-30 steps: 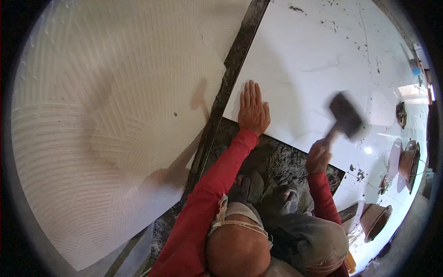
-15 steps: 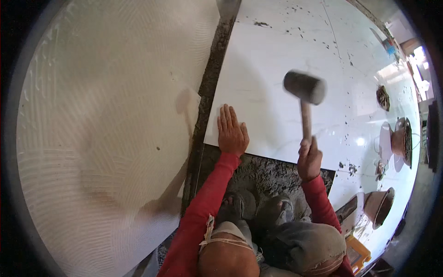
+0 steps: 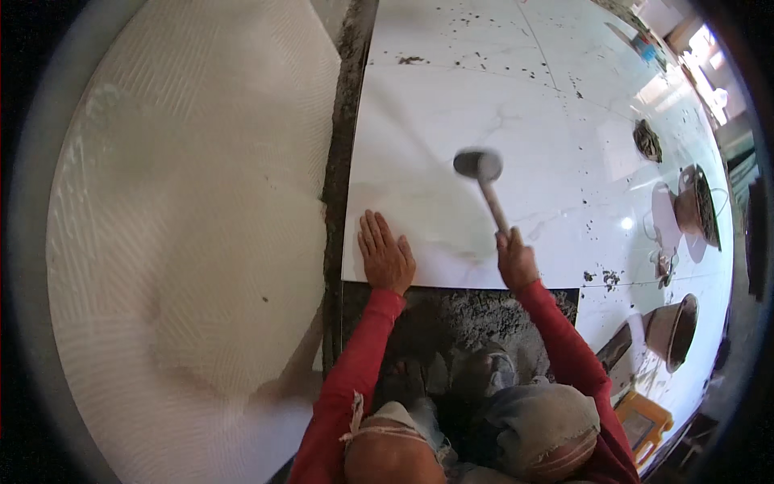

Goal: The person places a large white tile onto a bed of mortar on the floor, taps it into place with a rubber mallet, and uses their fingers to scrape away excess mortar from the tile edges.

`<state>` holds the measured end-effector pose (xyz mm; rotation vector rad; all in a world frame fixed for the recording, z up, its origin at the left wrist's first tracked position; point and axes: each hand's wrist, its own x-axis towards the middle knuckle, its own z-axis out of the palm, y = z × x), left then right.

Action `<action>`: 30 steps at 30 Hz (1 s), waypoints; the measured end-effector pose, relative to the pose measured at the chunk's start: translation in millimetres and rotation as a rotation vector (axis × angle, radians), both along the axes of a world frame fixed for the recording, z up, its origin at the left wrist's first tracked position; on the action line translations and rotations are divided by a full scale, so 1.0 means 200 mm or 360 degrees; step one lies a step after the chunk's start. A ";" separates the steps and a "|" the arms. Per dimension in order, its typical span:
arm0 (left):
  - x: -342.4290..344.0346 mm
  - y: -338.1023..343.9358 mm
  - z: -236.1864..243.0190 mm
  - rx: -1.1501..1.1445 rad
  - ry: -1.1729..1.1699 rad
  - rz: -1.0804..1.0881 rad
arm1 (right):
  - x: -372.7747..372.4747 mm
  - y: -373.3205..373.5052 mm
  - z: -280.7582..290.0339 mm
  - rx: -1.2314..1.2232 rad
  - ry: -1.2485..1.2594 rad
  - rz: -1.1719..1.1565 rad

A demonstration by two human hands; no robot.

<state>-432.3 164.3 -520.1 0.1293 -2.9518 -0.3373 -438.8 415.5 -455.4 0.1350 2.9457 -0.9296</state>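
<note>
Fingers (image 3: pixel 372 231) of left hand (image 3: pixel 387 260) lie outstretched, gripping nothing, on near-left corner of white tile (image 3: pixel 435 113); right hand (image 3: pixel 516 260), nearer mallet (image 3: pixel 493 205), clasps its handle, which slants forward-left to dark head (image 3: pixel 469 164) over tile, contact unclear.

Brightest source sat upper right: a blown-out opening (image 3: pixel 703 42). White floor tiles (image 3: pixel 524 165) caught streaky glare near it, plus a small round hotspot mid-right. Ribbed panel (image 3: pixel 201 202) at left read duller, soft-edged shadows across it. Mortar bed (image 3: pixel 476 310) came out dark. Mallet head (image 3: pixel 476 164) was motion-smeared. Fisheye bowed edges toward the rim; corners went black. Detail softened out there too.
</note>
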 end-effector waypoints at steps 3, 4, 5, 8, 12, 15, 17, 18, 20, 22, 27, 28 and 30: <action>-0.07 -0.02 0.00 0.0002 0.0064 -0.0056 | -0.08 0.01 0.04 -0.0468 0.0518 -0.0204; -0.15 -0.03 -0.01 -0.0007 0.0062 -0.0148 | -0.11 -0.02 0.03 -0.0574 0.0511 -0.0169; -0.23 -0.03 -0.03 -0.0024 0.0049 -0.0245 | -0.14 -0.03 0.04 -0.0696 0.0534 -0.0152; -0.49 -0.10 -0.06 -0.0014 0.0146 -0.0324 | -0.24 -0.06 0.05 0.0069 0.0139 0.0128; -0.60 -0.12 -0.07 -0.0008 0.0205 -0.0285 | -0.35 -0.10 0.05 -0.0428 0.0483 -0.0155; -0.62 -0.10 -0.03 -0.0080 0.0108 -0.0204 | -0.40 -0.11 0.06 -0.0612 0.0320 0.0012; -0.63 -0.09 0.01 0.0092 0.0025 -0.0199 | -0.42 -0.13 0.06 0.0079 -0.0487 0.0145; -0.64 -0.09 0.03 0.0128 0.0024 -0.0180 | -0.43 -0.12 0.07 -0.0072 -0.0346 0.0121; -0.67 -0.09 0.06 0.0129 -0.0017 -0.0170 | -0.45 -0.12 0.09 -0.0263 -0.0123 0.0026; -0.68 -0.09 0.08 0.0130 -0.0098 -0.0164 | -0.49 -0.11 0.09 -0.0412 0.0424 -0.0109; -0.68 -0.11 0.08 0.0119 -0.0198 -0.0146 | -0.60 -0.11 0.06 0.0229 -0.0667 0.0165; -0.68 -0.11 0.08 0.0148 -0.0196 -0.0145 | -0.61 -0.12 0.04 -0.0006 -0.0421 0.0033; -0.69 -0.11 0.08 0.0130 -0.0251 -0.0146 | -0.64 -0.13 0.04 -0.0199 0.0051 -0.0119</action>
